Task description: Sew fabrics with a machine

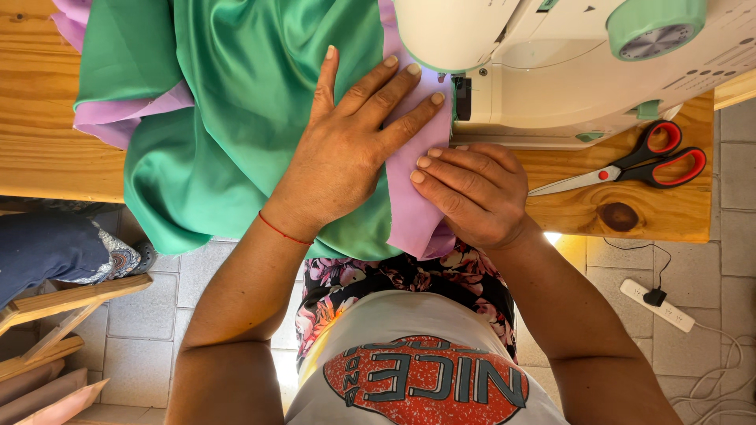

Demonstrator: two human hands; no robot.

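I see a pale wooden worktop (47, 149) with a dark knot near its right front corner. On it stands a white sewing machine (567, 71) with green trim, and just beside its base lie red-handled scissors (630, 168), blades pointing left. Green satin fabric (236, 118) spreads over the middle and hangs off the front edge, with lilac fabric (409, 169) layered against it. Below, the tiled floor (150, 315) carries a white power strip (657, 305).

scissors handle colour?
Red and black handles on the scissors, clearest in the head view.
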